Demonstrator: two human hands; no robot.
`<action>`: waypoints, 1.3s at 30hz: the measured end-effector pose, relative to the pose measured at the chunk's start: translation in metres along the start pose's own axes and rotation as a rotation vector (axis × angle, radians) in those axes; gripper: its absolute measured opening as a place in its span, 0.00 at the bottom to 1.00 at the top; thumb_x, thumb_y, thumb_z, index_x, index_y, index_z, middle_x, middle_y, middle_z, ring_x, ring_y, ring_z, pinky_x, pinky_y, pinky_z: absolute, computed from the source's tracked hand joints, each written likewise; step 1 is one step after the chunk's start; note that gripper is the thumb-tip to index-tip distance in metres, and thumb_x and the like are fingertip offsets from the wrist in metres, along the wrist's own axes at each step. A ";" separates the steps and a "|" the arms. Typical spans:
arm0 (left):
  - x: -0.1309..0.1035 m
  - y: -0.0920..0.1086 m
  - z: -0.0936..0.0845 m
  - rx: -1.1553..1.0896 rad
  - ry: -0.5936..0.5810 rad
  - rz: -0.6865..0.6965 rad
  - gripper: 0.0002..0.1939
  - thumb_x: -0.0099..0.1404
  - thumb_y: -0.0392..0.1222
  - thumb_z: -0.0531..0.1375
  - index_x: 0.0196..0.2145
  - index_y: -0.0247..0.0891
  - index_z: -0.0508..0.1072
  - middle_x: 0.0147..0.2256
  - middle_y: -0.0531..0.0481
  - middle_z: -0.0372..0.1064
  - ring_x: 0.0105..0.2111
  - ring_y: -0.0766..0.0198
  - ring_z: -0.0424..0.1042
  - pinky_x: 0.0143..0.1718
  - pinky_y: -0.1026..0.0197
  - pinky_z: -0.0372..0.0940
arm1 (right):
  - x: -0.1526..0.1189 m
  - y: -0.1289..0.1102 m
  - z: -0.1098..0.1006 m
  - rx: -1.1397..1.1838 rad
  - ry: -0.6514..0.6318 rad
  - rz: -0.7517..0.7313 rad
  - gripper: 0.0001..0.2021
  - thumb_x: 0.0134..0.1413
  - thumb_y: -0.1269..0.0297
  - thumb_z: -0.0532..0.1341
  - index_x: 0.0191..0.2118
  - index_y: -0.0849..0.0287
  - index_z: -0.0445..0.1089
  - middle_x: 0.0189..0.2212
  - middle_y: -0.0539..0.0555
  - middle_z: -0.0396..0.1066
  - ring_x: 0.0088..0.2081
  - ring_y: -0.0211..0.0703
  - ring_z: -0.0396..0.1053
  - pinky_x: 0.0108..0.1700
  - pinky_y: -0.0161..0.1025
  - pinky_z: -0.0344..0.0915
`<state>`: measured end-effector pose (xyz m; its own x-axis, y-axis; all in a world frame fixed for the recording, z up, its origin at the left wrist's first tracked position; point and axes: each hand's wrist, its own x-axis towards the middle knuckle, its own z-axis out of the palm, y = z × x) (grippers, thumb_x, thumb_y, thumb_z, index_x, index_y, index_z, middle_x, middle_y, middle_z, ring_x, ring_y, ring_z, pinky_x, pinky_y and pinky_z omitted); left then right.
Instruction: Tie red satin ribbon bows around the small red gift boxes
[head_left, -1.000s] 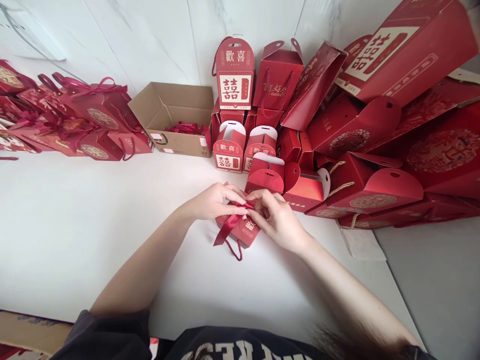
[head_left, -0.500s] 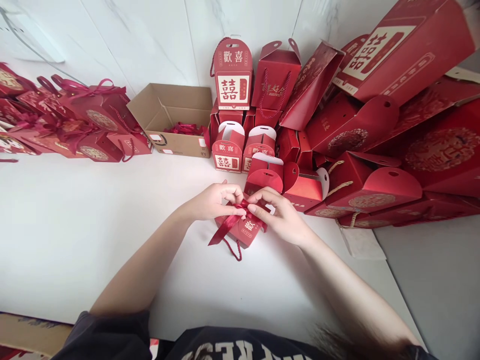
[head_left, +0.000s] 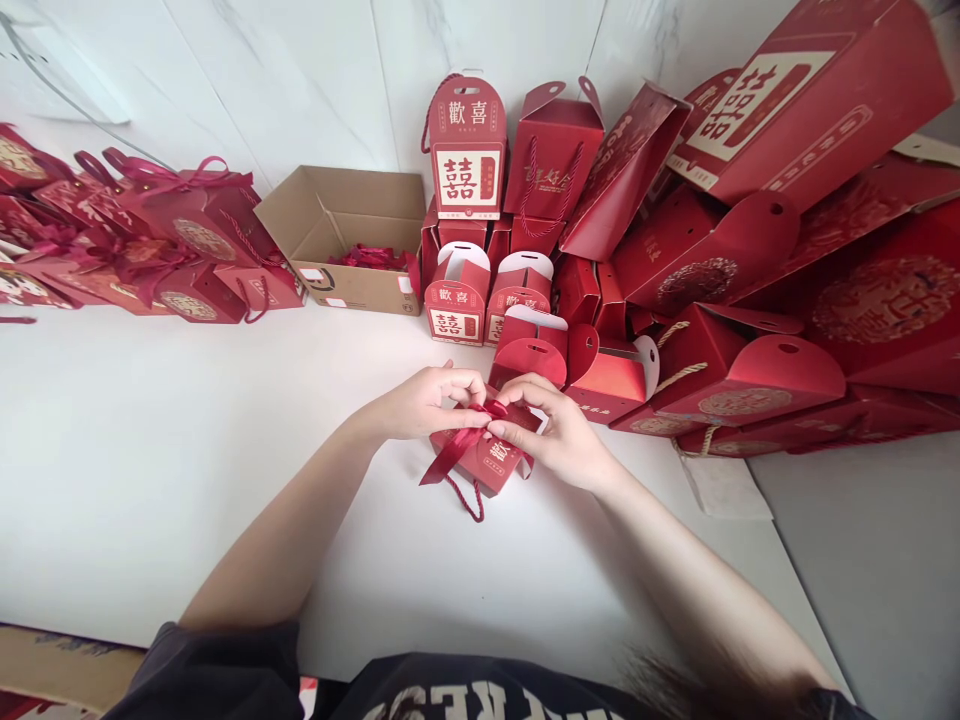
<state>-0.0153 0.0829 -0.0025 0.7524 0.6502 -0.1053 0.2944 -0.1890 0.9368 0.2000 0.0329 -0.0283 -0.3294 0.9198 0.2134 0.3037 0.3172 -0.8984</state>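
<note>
A small red gift box point(head_left: 491, 468) with a rope handle point(head_left: 474, 508) lies on the white table between my hands. A dark red ribbon point(head_left: 448, 455) forms loops on top of it, one tail hanging toward the lower left. My left hand point(head_left: 442, 400) pinches the ribbon from the left, thumb and fingers close together. From the right, my right hand point(head_left: 551, 425) grips the ribbon near its middle, thumb against the knot area. The fingertips of both hands almost meet there, and the knot itself is partly hidden.
An open cardboard box point(head_left: 360, 290) holding red ribbons point(head_left: 375, 257) stands near the wall. Several red boxes point(head_left: 466, 150) are stacked behind and to the right of my hands. Ribboned red boxes point(head_left: 202, 235) sit at the far left of the white table point(head_left: 187, 420).
My right thumb has moved slightly left, closer to my left fingertips. The ribbon loops have shifted a little, and the hanging tail has moved slightly right and up.
</note>
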 end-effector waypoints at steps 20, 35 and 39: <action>0.001 0.004 0.005 0.032 0.080 -0.027 0.14 0.67 0.50 0.55 0.30 0.36 0.69 0.30 0.51 0.68 0.31 0.63 0.68 0.34 0.61 0.64 | -0.003 0.018 -0.010 -0.514 -0.008 -0.670 0.12 0.59 0.76 0.60 0.45 0.54 0.72 0.39 0.51 0.78 0.40 0.42 0.70 0.49 0.46 0.64; -0.002 0.009 0.006 0.095 0.008 0.033 0.07 0.59 0.36 0.60 0.36 0.38 0.66 0.36 0.51 0.69 0.37 0.63 0.69 0.40 0.58 0.64 | -0.002 0.007 -0.010 -0.397 -0.076 -0.491 0.10 0.59 0.74 0.58 0.43 0.53 0.70 0.39 0.52 0.75 0.40 0.44 0.69 0.46 0.46 0.63; -0.004 0.013 0.008 0.182 0.035 0.023 0.08 0.59 0.35 0.59 0.38 0.39 0.67 0.37 0.51 0.70 0.37 0.63 0.69 0.39 0.60 0.63 | -0.002 0.003 -0.004 -0.243 -0.037 -0.308 0.07 0.58 0.71 0.60 0.42 0.54 0.66 0.39 0.53 0.72 0.41 0.45 0.68 0.47 0.47 0.64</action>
<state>-0.0097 0.0719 0.0075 0.7403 0.6686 -0.0704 0.3818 -0.3319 0.8626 0.2054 0.0330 -0.0301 -0.4683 0.7658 0.4408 0.3872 0.6263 -0.6767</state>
